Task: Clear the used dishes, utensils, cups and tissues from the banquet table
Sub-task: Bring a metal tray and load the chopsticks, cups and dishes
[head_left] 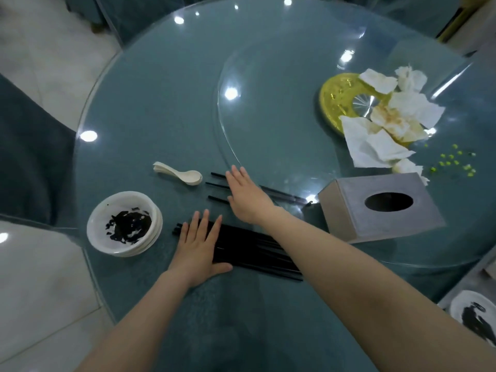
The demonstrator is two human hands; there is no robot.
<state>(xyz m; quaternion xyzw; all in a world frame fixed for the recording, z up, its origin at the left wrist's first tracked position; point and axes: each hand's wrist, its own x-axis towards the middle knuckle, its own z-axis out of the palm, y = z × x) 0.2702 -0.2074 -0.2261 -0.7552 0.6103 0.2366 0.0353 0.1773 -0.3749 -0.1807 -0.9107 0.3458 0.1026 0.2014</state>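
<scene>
A bundle of black chopsticks (257,251) lies on the glass-topped table (161,103) near me. My left hand (198,245) rests flat on the bundle's left end, fingers spread. My right hand (245,196) lies flat with fingers apart over three loose black chopsticks (281,194) farther out. White spoons (182,175) lie stacked to the left of those. A stack of white dishes (126,224) with dark sauce in the top one sits at the left. Crumpled used tissues (386,122) are piled on the glass turntable (268,103) at the right.
A grey tissue box (381,206) stands right of the loose chopsticks. A gold turntable hub (338,100) lies under the tissues, with small green bits (456,162) beside them. Another soiled dish (472,318) sits at the lower right, off the table. Teal-covered chairs surround the table.
</scene>
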